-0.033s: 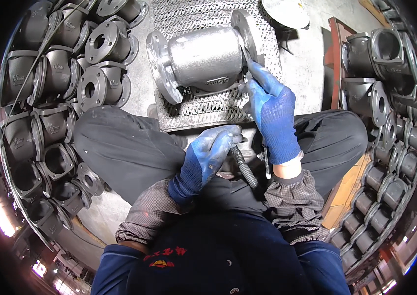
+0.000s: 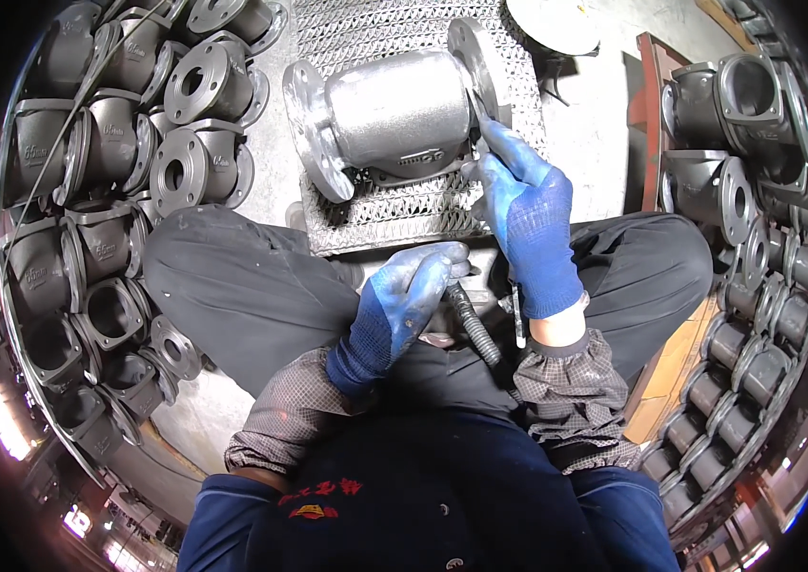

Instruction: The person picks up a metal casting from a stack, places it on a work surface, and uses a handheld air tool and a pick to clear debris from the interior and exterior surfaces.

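A silver-grey flanged valve body (image 2: 399, 110) lies on its side on a metal mesh bench top (image 2: 394, 219). My right hand (image 2: 523, 205), in a blue knit glove, is at its right end, closed with the index finger stretched along a slim tool (image 2: 475, 100) whose thin tip meets the gap behind the right flange. A white stick-like end (image 2: 518, 319) shows below this hand; whether it belongs to the same tool is hidden. My left hand (image 2: 404, 296), gloved alike, is closed at the top of a dark ribbed hose (image 2: 474, 324), in front of the bench.
Grey flanged castings (image 2: 199, 167) are stacked high on the left. More castings (image 2: 709, 195) stand on the right by a red metal frame (image 2: 652, 124). A round white disc-topped stand (image 2: 554, 24) is at the back right. My knees flank the bench's near edge.
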A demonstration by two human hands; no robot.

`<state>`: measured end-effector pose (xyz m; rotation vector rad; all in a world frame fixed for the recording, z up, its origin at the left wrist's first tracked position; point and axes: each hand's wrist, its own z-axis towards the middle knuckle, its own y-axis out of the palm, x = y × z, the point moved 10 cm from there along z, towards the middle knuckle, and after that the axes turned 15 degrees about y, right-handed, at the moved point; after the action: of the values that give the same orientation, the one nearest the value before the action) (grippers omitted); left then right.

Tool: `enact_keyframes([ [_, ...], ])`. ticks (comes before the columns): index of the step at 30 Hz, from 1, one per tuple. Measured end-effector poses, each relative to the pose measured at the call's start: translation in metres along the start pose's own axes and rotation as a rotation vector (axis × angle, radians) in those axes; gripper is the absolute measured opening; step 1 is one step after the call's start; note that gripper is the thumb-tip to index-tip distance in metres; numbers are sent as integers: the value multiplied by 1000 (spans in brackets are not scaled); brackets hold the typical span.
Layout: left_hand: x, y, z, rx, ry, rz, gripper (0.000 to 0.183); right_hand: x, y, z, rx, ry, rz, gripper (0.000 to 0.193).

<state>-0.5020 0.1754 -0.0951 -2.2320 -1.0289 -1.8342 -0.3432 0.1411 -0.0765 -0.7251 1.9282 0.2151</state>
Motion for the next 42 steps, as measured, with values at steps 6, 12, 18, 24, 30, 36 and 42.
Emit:
enact_keyframes([
  [6,6,1,3,-35,53,150,27,2,-1,3,-125,154,133,32],
  [12,4,4,3,-24,21,88,27,-20,-4,3,-197,176,-6,33],
  [18,-1,2,3,-5,6,70,27,-20,-2,-3,-196,123,228,33],
  [24,32,-13,16,121,212,71,27,-45,-16,-16,-207,97,358,39],
  [30,147,26,61,14,916,1301,47,-121,-48,-26,-81,-380,-120,36],
  [36,112,22,152,-3,557,1844,83,-131,-74,-16,-13,-407,-72,38],
  [42,58,-2,240,-531,105,1253,37,-106,-91,-10,-9,-203,165,39],
])
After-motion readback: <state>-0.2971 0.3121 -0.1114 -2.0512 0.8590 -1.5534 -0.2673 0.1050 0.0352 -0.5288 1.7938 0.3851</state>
